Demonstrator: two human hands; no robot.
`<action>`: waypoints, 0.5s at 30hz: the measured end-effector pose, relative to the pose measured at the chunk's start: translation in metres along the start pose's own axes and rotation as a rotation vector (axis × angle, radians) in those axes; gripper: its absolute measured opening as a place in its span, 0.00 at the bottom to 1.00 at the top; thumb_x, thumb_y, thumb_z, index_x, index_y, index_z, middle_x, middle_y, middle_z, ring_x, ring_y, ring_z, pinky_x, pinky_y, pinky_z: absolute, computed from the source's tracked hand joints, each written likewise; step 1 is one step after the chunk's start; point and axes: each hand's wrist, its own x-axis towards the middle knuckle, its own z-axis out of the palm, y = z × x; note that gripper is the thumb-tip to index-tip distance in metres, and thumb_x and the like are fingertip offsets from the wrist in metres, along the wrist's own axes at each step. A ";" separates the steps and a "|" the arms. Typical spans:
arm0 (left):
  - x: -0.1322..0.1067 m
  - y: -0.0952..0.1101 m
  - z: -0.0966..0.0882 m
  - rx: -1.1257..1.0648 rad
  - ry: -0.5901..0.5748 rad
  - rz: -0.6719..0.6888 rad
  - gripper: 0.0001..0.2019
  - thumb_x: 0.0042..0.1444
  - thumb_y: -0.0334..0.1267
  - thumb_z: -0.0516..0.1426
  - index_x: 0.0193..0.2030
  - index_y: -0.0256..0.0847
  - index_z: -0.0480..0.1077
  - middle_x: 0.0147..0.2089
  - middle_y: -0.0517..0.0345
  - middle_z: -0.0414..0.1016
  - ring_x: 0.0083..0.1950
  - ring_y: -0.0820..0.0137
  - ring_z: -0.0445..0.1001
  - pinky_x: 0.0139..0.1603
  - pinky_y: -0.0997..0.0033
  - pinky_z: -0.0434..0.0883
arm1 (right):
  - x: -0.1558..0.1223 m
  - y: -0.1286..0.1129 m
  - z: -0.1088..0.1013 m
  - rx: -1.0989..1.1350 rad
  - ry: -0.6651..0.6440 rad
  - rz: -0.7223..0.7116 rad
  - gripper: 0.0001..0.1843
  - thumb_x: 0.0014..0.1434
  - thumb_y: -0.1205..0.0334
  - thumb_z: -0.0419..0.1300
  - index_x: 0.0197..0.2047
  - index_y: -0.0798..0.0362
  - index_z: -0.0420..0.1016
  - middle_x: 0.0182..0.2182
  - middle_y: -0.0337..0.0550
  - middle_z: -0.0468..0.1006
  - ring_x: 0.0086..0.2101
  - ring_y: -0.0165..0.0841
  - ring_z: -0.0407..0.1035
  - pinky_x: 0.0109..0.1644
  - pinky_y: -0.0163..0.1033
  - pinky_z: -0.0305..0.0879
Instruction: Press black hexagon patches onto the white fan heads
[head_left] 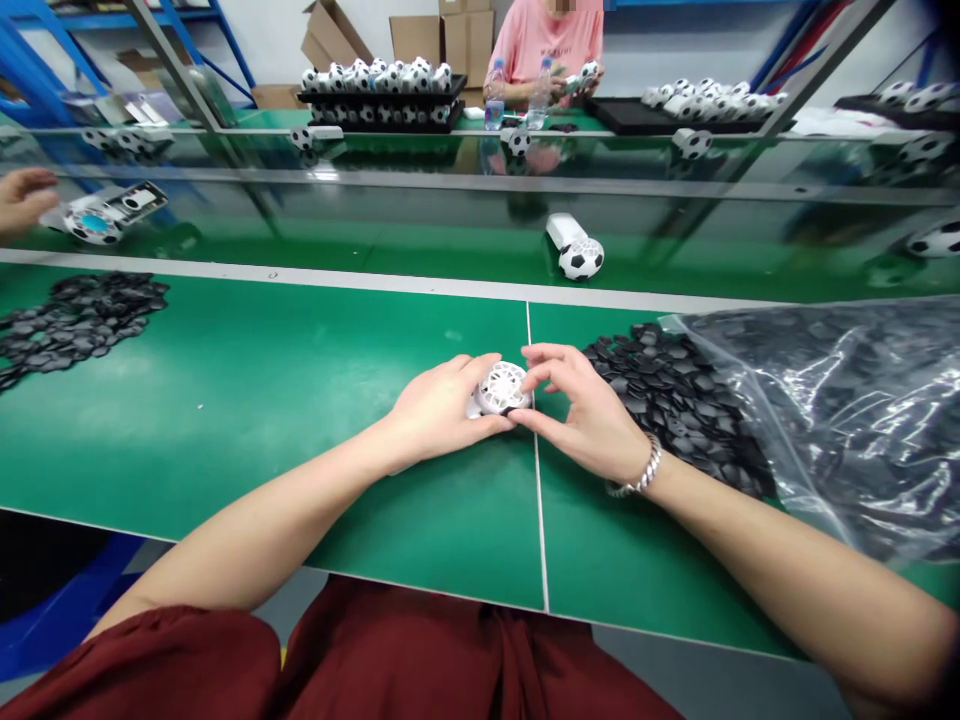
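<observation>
Near the middle of the green table, my left hand (446, 405) is closed around a white football-shaped device (501, 388) with an openwork grille facing up. It looks like a small handheld fan; my fingers hide part of its body. My right hand (585, 410), with a chain bracelet at the wrist, grips the device's right side between thumb and fingertips. A small dark patch shows by the right thumb tip; whether it is a loose piece or part of the device I cannot tell. Right beside this hand lies a pile of flat black pieces (679, 400).
A clear plastic bag (862, 410) of black pieces covers the right side. Another black pile (82, 315) lies left. Beyond the pale rail, a football-patterned device (576, 250) rests on the line. Another person's hand (26, 200) is at far left; a person in pink (547, 45) sits opposite.
</observation>
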 end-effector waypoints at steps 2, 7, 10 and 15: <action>0.001 -0.001 0.000 -0.003 0.004 0.011 0.33 0.50 0.53 0.55 0.60 0.40 0.55 0.55 0.50 0.66 0.52 0.60 0.67 0.50 0.60 0.67 | 0.000 0.002 0.000 0.055 -0.042 0.058 0.18 0.48 0.60 0.62 0.42 0.52 0.64 0.51 0.51 0.65 0.54 0.41 0.58 0.45 0.45 0.68; 0.002 -0.004 0.001 -0.008 0.015 0.026 0.32 0.49 0.52 0.56 0.59 0.41 0.56 0.56 0.53 0.65 0.54 0.61 0.66 0.51 0.60 0.67 | 0.003 0.006 0.001 0.174 -0.156 0.127 0.23 0.52 0.60 0.60 0.51 0.51 0.60 0.47 0.46 0.71 0.46 0.36 0.67 0.46 0.45 0.69; 0.002 -0.005 0.001 0.001 0.024 0.037 0.32 0.49 0.52 0.56 0.58 0.41 0.57 0.56 0.52 0.66 0.54 0.61 0.66 0.50 0.60 0.67 | 0.004 0.007 0.002 0.188 -0.151 0.126 0.23 0.51 0.60 0.60 0.50 0.51 0.61 0.46 0.45 0.71 0.46 0.36 0.67 0.46 0.44 0.69; 0.002 -0.004 0.002 0.001 0.034 0.060 0.31 0.50 0.51 0.56 0.58 0.39 0.57 0.54 0.51 0.67 0.52 0.61 0.67 0.50 0.61 0.67 | 0.004 0.008 0.002 0.130 -0.138 0.088 0.22 0.52 0.58 0.60 0.49 0.51 0.62 0.46 0.45 0.72 0.45 0.37 0.67 0.41 0.41 0.69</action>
